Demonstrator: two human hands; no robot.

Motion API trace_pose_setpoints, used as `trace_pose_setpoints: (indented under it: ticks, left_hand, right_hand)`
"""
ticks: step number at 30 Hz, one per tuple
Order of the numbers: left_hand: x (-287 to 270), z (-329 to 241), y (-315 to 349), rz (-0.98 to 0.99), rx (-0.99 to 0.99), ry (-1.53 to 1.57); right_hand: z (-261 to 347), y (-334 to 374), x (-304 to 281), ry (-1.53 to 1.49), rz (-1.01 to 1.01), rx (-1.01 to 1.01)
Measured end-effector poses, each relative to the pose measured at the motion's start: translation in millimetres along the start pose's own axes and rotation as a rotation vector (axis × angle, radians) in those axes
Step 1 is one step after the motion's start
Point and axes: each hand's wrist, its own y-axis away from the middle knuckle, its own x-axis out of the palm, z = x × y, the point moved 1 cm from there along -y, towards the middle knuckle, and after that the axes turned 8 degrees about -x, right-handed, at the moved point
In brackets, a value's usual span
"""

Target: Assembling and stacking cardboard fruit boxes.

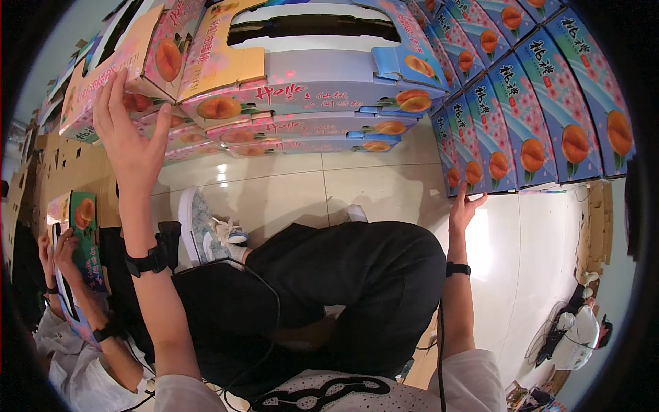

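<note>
Right hand (463,211), fingers parted, touches the near edge of the blue box row (525,130); left of that row, the spread left hand (132,147) touches a pink carton (86,99).

Glossy tiled floor (295,182) | fruit-print carton stack (316,86) — right of left fingers (117,103) | blue carton stack (506,147) — at right fingertips (463,191)

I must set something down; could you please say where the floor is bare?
Bare floor shows between the pink boxes, blue boxes and black trousers, and below the blue boxes, right of the right hand. Boxes crowd the top, a co-worker the lower left.
</note>
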Motion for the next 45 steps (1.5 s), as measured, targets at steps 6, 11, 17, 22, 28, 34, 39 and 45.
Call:
trace_pose_setpoints:
  ticks: [6,11,17,22,28,34,39,45]
  left_hand:
    - [0,-1,-1,-0.002,0.005,0.003]
    - [-2,-3,-2,0.004,0.013,0.005]
    - [-2,-3,-1,0.022,-0.011,0.009]
    - [-3,-7,-1,0.017,0.002,0.004]
    - [-2,-6,-1,0.03,-0.015,-0.001]
    - [-5,-3,-3,0.023,-0.008,-0.014]
    - [0,-1,-2,0.019,0.007,0.001]
    - [-3,-2,-3,0.018,0.005,-0.013]
  right_hand:
    - [14,0,-16,0.017,0.067,0.017]
    - [7,-2,-16,0.033,0.028,0.001]
    - [-31,-19,-26,-0.059,0.039,-0.028]
    - [-31,-23,-34,-0.161,0.108,-0.055]
    - [-28,-25,-38,-0.146,0.103,-0.07]
    - [-21,-15,-31,-0.109,0.108,-0.096]
    - [-31,-6,-25,-0.04,-0.037,-0.094]
    - [-58,-15,-15,0.078,0.008,-0.073]
